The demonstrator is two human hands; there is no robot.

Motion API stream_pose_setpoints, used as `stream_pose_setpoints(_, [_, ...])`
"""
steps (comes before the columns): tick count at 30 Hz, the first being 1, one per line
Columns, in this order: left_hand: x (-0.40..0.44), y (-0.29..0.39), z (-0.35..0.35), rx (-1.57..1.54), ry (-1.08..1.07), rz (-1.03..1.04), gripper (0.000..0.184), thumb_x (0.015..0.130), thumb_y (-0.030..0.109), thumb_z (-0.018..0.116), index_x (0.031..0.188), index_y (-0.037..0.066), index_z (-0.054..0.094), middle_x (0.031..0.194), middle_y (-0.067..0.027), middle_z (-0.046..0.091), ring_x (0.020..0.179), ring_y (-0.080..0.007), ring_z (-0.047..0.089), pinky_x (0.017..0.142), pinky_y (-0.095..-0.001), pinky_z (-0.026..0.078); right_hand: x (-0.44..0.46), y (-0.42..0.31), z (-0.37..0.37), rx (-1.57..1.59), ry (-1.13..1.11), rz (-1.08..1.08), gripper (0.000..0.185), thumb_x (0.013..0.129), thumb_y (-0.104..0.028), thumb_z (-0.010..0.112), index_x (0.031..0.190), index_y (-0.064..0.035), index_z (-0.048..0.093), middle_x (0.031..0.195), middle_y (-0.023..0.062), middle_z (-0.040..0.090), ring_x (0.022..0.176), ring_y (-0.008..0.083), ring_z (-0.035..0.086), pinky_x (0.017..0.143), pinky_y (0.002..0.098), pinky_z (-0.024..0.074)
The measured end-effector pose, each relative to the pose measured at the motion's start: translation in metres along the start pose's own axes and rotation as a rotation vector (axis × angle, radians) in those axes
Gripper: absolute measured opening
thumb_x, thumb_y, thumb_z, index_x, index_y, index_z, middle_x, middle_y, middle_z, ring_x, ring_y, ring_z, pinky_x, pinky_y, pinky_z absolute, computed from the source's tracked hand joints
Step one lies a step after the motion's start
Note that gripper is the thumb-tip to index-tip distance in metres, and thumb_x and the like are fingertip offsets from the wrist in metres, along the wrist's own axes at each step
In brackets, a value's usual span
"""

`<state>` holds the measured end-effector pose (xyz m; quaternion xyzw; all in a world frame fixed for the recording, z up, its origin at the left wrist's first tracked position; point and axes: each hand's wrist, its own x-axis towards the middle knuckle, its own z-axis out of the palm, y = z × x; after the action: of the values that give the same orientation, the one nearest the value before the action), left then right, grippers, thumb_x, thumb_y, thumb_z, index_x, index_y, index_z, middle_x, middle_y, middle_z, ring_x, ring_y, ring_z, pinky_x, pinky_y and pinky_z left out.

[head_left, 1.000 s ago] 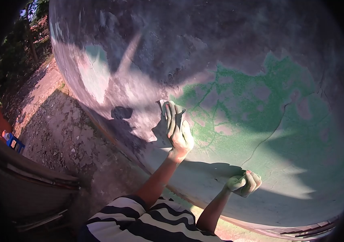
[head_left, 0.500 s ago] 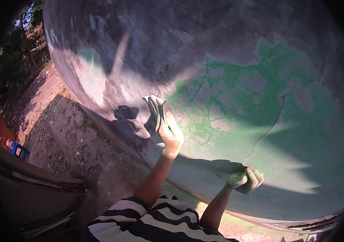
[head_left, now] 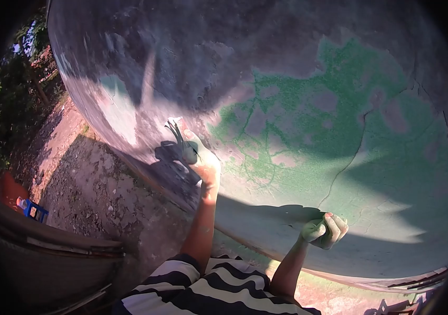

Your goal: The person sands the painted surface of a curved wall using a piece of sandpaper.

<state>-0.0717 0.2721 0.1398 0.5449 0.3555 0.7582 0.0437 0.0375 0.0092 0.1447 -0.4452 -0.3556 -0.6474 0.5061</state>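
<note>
My left hand (head_left: 200, 157) is closed round a thin folded sheet (head_left: 174, 128), pale on one side and dark in its folds, which sticks out past the fingertips beside the wall. The sheet and fingers are close to the wall's sunlit, bare grey part; exact contact is unclear. My right hand (head_left: 325, 231) is curled into a fist by the lower pale green part of the wall, and whatever its fingers may enclose is hidden. The large wall (head_left: 287, 189) looks curved and has patchy green paint, grey areas and a long crack.
Rough ground (head_left: 92, 184) runs along the left of the wall. A blue plastic object (head_left: 36, 211) stands near a red-orange one (head_left: 11, 190). Dark curved sheeting (head_left: 61, 252) lies at lower left, with trees (head_left: 3, 105) beyond the ground.
My left hand has moved left along the wall with the sheet and turned somewhat. My right hand remains curled in nearly the same place. The view has shifted a little.
</note>
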Motion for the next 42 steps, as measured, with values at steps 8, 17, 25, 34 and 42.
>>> stream_pose_setpoints(8, [-0.006,0.054,-0.023,-0.384,-0.236,0.021,0.043,0.1,0.003,0.042,0.138,-0.016,0.044,0.144,-0.0342,0.044,0.128,-0.0377,0.052,0.107,-0.0393,0.038,0.002,-0.002,0.003,-0.033,-0.001,-0.009,0.019,0.082,-0.017,0.05,0.08,-0.0021,0.063,0.068,0.0085,0.058,0.059,0.018,0.051,0.053,0.0316,0.035])
stream_pose_setpoints(17, [-0.012,0.066,-0.035,-0.523,-0.329,0.046,0.044,0.1,0.005,0.042,0.139,-0.017,0.042,0.151,-0.0367,0.031,0.145,-0.0502,0.023,0.118,-0.0523,0.021,-0.006,-0.007,0.003,-0.091,0.009,0.068,0.016,0.077,-0.014,0.051,0.077,-0.0006,0.06,0.068,0.0093,0.059,0.063,0.0216,0.053,0.065,0.0371,0.0403])
stream_pose_setpoints(25, [0.01,0.041,-0.03,-0.431,-0.362,0.03,0.047,0.101,0.009,0.04,0.137,-0.02,0.041,0.15,-0.0383,0.031,0.143,-0.0531,0.024,0.118,-0.0542,0.02,-0.005,-0.012,0.006,-0.129,0.02,0.115,0.018,0.078,-0.015,0.054,0.078,0.002,0.059,0.072,0.0108,0.058,0.067,0.0222,0.05,0.065,0.0363,0.0395])
stream_pose_setpoints(34, [0.024,0.047,-0.029,-0.403,-0.419,0.368,0.044,0.098,0.016,0.048,0.125,-0.018,0.054,0.139,-0.0398,0.044,0.133,-0.0583,0.038,0.112,-0.0587,0.03,0.001,-0.033,0.026,-0.111,0.096,0.286,0.017,0.08,-0.011,0.055,0.078,0.0043,0.061,0.077,0.0114,0.055,0.071,0.0212,0.05,0.064,0.0314,0.0404])
stream_pose_setpoints(42, [0.02,0.062,-0.031,-0.408,-0.458,0.381,0.047,0.097,0.014,0.046,0.13,-0.018,0.05,0.137,-0.0405,0.046,0.134,-0.0572,0.037,0.115,-0.0572,0.026,-0.002,-0.032,0.028,-0.087,0.12,0.249,0.02,0.083,-0.016,0.056,0.077,0.0028,0.061,0.076,0.0104,0.056,0.07,0.0211,0.051,0.064,0.0316,0.0407])
